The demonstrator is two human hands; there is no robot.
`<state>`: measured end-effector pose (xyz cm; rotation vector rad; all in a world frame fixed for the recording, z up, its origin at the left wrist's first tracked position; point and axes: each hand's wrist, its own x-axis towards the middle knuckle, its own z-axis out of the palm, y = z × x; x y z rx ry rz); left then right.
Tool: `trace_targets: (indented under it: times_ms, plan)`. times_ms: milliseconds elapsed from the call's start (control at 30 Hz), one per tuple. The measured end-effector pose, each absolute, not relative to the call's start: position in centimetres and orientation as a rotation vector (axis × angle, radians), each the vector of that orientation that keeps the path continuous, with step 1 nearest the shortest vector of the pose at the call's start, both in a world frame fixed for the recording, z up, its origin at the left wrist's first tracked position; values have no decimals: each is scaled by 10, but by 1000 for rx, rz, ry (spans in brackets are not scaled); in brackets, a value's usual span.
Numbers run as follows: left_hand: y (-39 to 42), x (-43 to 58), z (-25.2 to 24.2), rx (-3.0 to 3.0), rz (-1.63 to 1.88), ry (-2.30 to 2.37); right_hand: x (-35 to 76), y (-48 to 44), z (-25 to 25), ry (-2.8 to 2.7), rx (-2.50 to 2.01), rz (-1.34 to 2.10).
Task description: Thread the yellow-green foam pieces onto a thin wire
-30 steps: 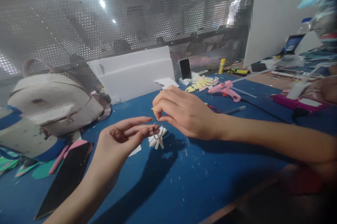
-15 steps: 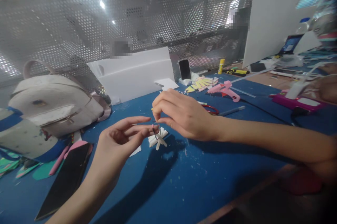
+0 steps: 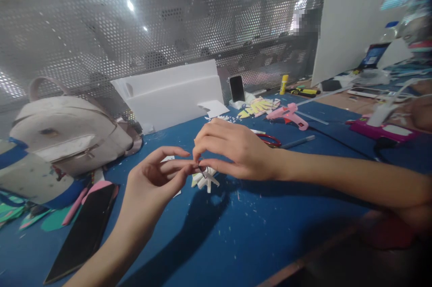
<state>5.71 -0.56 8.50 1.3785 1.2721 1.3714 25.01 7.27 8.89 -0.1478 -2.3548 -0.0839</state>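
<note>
A thin dark loop (image 3: 204, 172) hangs between the fingertips, with a white flower-like piece of several strips (image 3: 208, 181) just below it. My left hand (image 3: 162, 173) pinches the loop from the left between thumb and fingers, the index finger lifted. From the right, my right hand (image 3: 232, 150) brings its thumb and index finger together at the top of the loop, close to the left fingertips. What lies between the right fingertips is too small to make out. Whether the white piece is fixed to the loop cannot be told.
On the blue table (image 3: 236, 242) lie a pink glue gun (image 3: 289, 115), red-handled scissors (image 3: 270, 140), yellow and white strips (image 3: 260, 107) and a dark flat slab (image 3: 83, 233). A pale backpack (image 3: 70, 132) stands left, white boards (image 3: 175, 100) behind. Another person's hand (image 3: 421, 109) is far right.
My right hand has come down and in, so its fingertips now meet the left ones at the loop. The white piece has turned and shifted slightly right.
</note>
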Motion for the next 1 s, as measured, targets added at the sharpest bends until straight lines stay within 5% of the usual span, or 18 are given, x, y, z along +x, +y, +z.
trace_targets:
  times_ms: [1000]
  plan:
    - [9, 55, 68, 1270, 1287, 1226, 244, 82, 81, -2294, -201, 41]
